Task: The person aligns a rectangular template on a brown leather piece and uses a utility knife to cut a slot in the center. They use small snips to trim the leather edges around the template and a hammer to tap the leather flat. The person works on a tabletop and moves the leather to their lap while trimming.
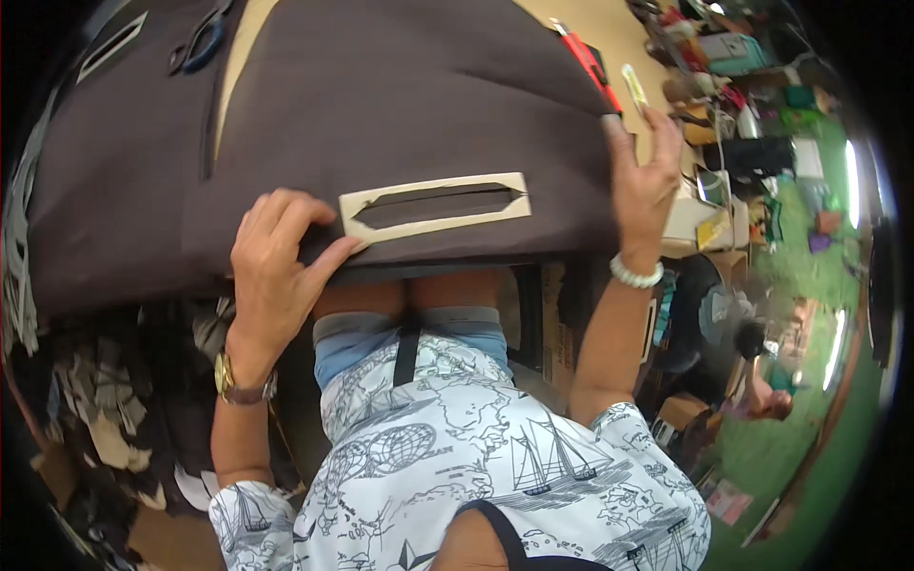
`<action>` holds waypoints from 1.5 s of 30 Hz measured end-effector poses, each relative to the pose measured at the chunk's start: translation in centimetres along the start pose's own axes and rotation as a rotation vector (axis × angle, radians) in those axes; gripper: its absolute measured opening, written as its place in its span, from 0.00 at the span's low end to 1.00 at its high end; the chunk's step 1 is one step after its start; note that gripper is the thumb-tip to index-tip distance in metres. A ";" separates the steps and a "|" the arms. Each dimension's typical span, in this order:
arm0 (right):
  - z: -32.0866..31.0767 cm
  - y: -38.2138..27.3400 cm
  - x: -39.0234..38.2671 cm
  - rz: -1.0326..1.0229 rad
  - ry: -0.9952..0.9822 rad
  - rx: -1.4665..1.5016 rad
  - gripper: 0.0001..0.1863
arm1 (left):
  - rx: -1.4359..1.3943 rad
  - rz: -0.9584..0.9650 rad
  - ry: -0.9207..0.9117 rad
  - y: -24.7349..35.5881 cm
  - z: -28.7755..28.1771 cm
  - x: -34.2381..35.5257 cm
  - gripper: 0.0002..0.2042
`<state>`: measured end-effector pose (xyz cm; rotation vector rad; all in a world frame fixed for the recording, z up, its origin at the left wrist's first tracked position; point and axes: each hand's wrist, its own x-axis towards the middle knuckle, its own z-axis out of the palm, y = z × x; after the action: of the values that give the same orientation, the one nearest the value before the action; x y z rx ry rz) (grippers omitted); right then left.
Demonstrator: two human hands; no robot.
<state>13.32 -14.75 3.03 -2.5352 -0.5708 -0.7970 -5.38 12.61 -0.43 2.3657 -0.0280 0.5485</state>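
Left hand (281,252) reaches up from below, palm down on dark cloth (400,105); its grip is open, thumb spread from the fingers, thumb tip at the near left corner of a pale slotted frame (440,230). Frame lies on the cloth near its front edge, between the hands. Right hand (649,176), arm extended, is at the cloth's right edge, fingers pointing away, thumb near a red cutter (588,71); cannot tell whether its grip pinches anything. Table (652,48) beneath. Cardboard box (684,411) lower right; contents unclear.
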 end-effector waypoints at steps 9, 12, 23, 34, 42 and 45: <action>-2.9 20.6 -1.1 0.594 -0.348 -0.484 0.27 | 0.042 0.015 0.135 5.2 6.1 1.0 0.09; -5.5 15.6 -2.2 0.459 -0.070 -0.156 0.21 | 0.046 -0.015 0.163 5.8 7.1 1.1 0.09; -8.3 -2.5 -9.2 0.473 -0.360 0.293 0.16 | 0.027 -0.038 0.143 5.5 7.7 0.7 0.17; -6.5 -3.1 -11.1 0.187 -0.339 0.242 0.15 | -0.004 -0.063 0.131 5.6 7.7 0.6 0.23; -6.4 -6.2 -10.8 0.159 -0.432 0.346 0.12 | -0.008 -0.095 0.166 5.3 8.0 0.4 0.32; -5.9 -5.3 -10.4 0.171 -0.516 0.211 0.12 | -0.031 -0.080 0.192 5.3 8.2 0.5 0.38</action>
<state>0.27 -15.98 2.54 -2.5401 -0.5476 -0.0092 -2.75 3.41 -2.30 2.2636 0.1439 0.7284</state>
